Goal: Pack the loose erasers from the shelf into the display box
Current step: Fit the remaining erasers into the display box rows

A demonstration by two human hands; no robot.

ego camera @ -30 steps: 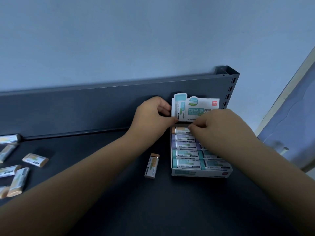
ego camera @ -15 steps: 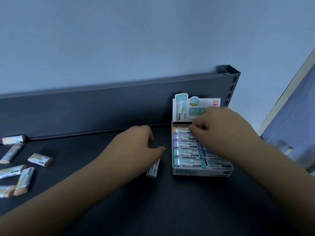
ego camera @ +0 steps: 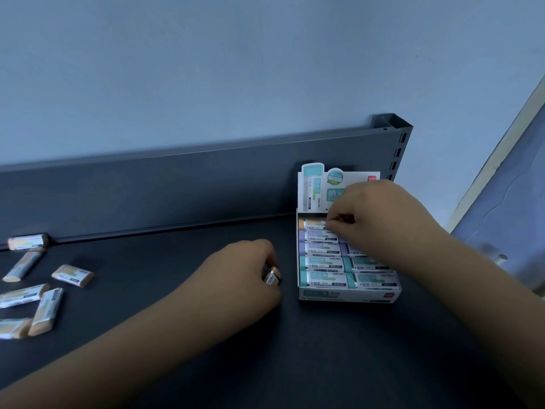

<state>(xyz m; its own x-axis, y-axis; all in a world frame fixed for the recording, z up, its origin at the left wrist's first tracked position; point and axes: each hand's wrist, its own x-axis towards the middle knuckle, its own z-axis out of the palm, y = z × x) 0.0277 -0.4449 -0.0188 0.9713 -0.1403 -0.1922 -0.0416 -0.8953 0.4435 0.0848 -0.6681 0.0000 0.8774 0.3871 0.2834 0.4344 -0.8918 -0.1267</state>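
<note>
The left hand is pinching an orange-ended eraser on the dark shelf just left of the display box, while the right hand is pressing its fingertips together on the orange eraser in the box's back row, under the upright header card. That row is looking tight, so forcing another eraser in is risking tipping its neighbour or shoving the light box back. Six more loose erasers are lying far left of the box, still unpacked.
</note>
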